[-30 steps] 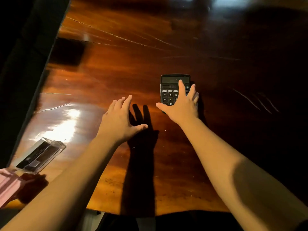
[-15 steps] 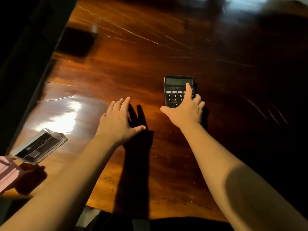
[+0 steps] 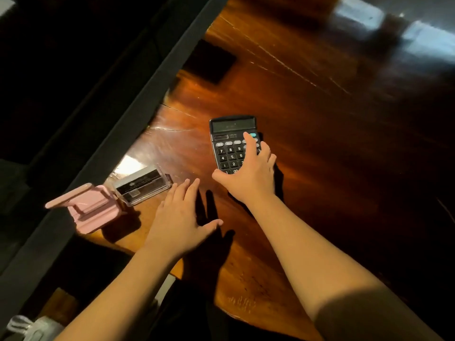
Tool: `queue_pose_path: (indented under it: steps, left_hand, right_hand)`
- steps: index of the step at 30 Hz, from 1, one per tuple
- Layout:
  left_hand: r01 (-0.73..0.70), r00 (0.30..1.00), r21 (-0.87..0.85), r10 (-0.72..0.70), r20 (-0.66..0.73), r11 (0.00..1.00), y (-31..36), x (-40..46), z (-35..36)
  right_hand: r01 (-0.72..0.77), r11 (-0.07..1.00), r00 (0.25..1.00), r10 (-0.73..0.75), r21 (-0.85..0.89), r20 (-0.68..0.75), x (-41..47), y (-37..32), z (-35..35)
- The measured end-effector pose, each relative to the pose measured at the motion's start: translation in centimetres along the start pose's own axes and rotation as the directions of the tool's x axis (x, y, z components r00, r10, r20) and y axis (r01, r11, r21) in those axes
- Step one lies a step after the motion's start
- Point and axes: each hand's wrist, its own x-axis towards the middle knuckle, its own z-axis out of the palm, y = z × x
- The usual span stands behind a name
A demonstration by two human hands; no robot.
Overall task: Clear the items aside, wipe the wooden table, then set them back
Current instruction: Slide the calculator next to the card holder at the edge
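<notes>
Where a dark ledge [image 3: 123,134] borders the glossy, scratched wooden table [image 3: 320,148], a pink stand [image 3: 91,207] and clear card box [image 3: 141,184] sit near its left edge. The left hand [image 3: 182,217] is spread flat and holds nothing. The right hand [image 3: 248,178] grips the black calculator [image 3: 231,141], which lies on the table.

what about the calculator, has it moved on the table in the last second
Yes, left. The calculator now lies close to the crack near the left edge of the table; a second ago a wide gap of wood separated them.
</notes>
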Motion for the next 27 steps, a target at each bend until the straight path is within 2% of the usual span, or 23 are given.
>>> queue_pose_path:
  steps: [10,17,27]
  left_hand:
    - [0.018,1.0,-0.075,-0.019,-0.009,0.997,-3.6,-2.5,-0.1]
    - [0.074,0.997,-0.087,-0.073,0.008,0.994,-4.4,-2.8,0.1]
    - [0.07,0.998,-0.096,-0.069,0.007,0.993,-4.9,-2.9,0.9]
  right_hand:
    - [0.157,0.987,0.985,-0.154,-0.022,0.078,-0.3,-6.0,5.2]
    - [0.209,0.976,0.972,-0.2,-0.068,0.126,-0.4,-7.0,6.8]
    - [0.266,0.954,0.959,-0.248,-0.136,0.141,-0.7,-6.8,7.5]
